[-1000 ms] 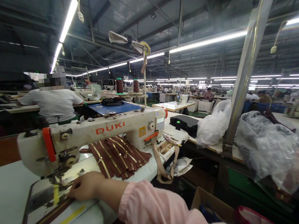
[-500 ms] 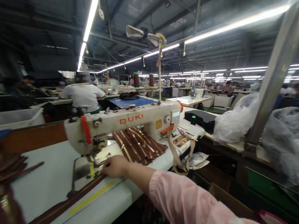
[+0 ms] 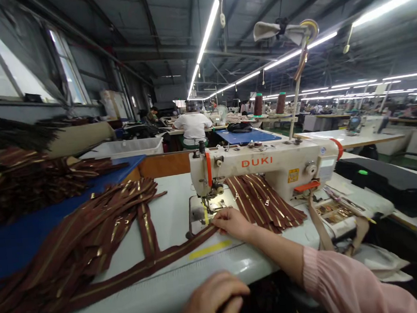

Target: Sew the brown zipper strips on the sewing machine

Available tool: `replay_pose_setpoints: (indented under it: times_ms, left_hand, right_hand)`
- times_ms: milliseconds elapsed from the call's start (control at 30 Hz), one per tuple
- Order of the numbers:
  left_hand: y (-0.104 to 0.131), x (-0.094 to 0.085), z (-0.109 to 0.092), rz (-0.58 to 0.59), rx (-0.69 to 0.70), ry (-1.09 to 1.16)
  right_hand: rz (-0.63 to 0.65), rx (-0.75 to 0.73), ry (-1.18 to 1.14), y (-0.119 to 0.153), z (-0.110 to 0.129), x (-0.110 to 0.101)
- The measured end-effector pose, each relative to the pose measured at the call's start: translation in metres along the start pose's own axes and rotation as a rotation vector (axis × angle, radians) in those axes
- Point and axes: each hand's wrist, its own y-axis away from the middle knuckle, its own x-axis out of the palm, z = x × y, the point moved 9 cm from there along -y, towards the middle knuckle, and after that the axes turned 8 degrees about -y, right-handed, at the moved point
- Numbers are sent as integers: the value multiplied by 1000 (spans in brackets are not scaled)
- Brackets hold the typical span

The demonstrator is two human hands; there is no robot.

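Observation:
My right hand (image 3: 234,224) pinches the end of a long brown zipper (image 3: 141,271) beside the needle area of a white sewing machine (image 3: 256,164). The zipper, with a gold-coloured line of teeth, runs left across the white table into a heap of brown zippers (image 3: 87,230). My left hand (image 3: 212,302) is low at the front edge of the table, loosely curved, with a gap between thumb and fingers and nothing visible in it. Behind my right hand, a row of brown zippers (image 3: 263,203) with metal pulls lies under the machine's arm.
More brown zippers (image 3: 31,179) are piled on a blue surface (image 3: 22,241) at left. A parts tray (image 3: 335,211) and a hanging beige strap (image 3: 318,225) are to the right of the machine. A thread stand pole (image 3: 295,105) rises behind it. A person in white (image 3: 191,128) sits farther back.
The view has swung left, bringing the zipper heap and windows into sight. My left hand has come into view at the bottom. My right hand still pinches the zipper by the needle area.

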Motion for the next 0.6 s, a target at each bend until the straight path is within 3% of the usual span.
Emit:
replay_pose_setpoints:
  times_ms: [33,67,133,233,333,500,600]
  left_hand:
    - [-5,-23,10,-72,14,-86]
    - [-7,-46,15,-202,75,-348]
    - [-11,-72,28,-350,149,-768]
    - [-17,-75,49,-350,217,-1101]
    - [-23,-72,58,-272,257,-1158]
    - [-31,-82,48,-271,275,-1120]
    - [-38,-78,39,-263,318,-1144]
  right_hand:
    - [4,6,-27,-4,-4,2]
    - [9,11,-54,-7,-8,4]
    - [31,22,-110,-12,-13,8]
    - [95,54,-177,-16,-16,18]
    - [157,92,-222,-18,-17,26]
    - [216,136,-260,-24,-18,32]
    - [222,144,-267,-26,-16,31]
